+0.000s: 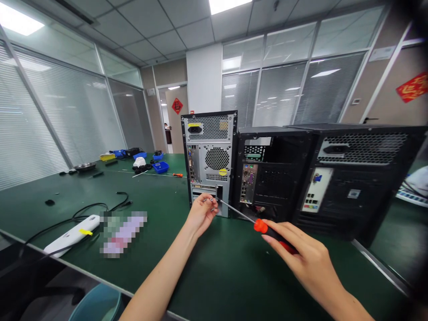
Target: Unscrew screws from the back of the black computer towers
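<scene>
My right hand [302,258] grips a screwdriver [257,223] with a red and black handle; its thin metal shaft slants up and left. My left hand [202,211] pinches a small screw at the shaft's tip, close to the lower rear of a silver and black computer tower [210,151]. That tower stands upright on the green table [214,272] with its back panel facing me.
Two black computer cases [270,169] [361,174] stand to the right of the silver one. A white power strip [72,234] with black cables lies at the left. Blue bins [160,167], a metal bowl [84,166] and another screwdriver [177,175] sit farther back. A teal bin [96,303] stands below the table edge.
</scene>
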Demonstrator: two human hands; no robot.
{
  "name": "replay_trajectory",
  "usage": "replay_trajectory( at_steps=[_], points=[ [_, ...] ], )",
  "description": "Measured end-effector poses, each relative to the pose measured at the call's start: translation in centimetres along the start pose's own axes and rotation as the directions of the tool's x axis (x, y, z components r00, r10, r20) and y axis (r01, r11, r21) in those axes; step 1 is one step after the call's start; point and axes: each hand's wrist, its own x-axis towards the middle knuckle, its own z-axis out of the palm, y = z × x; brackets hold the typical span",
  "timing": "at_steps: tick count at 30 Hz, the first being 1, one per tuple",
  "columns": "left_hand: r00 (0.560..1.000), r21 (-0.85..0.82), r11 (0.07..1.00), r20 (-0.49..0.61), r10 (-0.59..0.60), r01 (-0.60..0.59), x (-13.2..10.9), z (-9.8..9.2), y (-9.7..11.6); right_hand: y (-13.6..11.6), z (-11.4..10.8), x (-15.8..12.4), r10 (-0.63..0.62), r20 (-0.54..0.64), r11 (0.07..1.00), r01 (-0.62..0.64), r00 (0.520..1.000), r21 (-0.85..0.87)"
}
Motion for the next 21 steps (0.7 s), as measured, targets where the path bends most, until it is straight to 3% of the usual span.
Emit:
replay_trajectory(
  at_steps=[10, 21],
  points=[
    [0.998, 0.073, 0.995, -0.015, 0.066, -0.065, 0.1, -0.2, 0.2, 0.3, 0.4, -0.2, -0.231, -0.022, 0.963, 0.225, 0.973, -0.149],
    [0.990, 0.260, 0.956, -0.009, 0.140, -0.133, -0.1, -0.5, 1.1, 0.3, 0.5, -0.1, -0.258, 0.011, 0.946, 0.255, 0.966, -0.199]
  ],
)
